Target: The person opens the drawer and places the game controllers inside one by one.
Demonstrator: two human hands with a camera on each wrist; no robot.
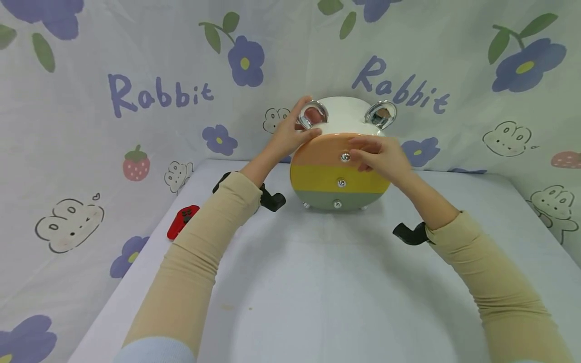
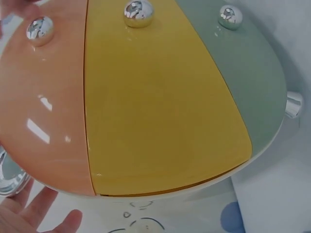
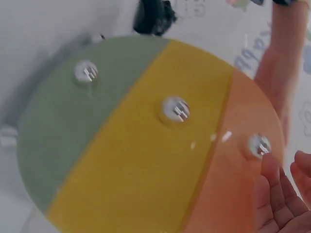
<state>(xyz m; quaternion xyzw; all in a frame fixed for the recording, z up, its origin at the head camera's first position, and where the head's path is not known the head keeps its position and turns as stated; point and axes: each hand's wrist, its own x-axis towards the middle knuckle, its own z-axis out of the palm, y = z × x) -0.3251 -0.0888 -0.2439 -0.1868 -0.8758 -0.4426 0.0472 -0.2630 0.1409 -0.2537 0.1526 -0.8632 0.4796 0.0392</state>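
Note:
A small round drawer cabinet (image 1: 345, 113) with a white top stands toward the back of the table. Its front has an orange drawer (image 1: 313, 151), a yellow drawer (image 2: 160, 111) and a green drawer (image 3: 53, 121), each with a silver knob. My left hand (image 1: 288, 133) rests against the upper left side, by the left silver ear ring (image 1: 313, 115), fingers extended. At the orange drawer, my right hand (image 1: 386, 157) has its fingertips beside the top knob (image 3: 259, 145); thumb and fingers are apart. Whether they touch the knob I cannot tell. All drawers look closed.
A red game controller (image 1: 182, 222) lies on the table's left side, partly behind the left sleeve. Black wrist mounts (image 1: 410, 234) stick out from both wrists. A patterned cloth (image 1: 159, 45) hangs behind the white-covered table (image 1: 327, 282).

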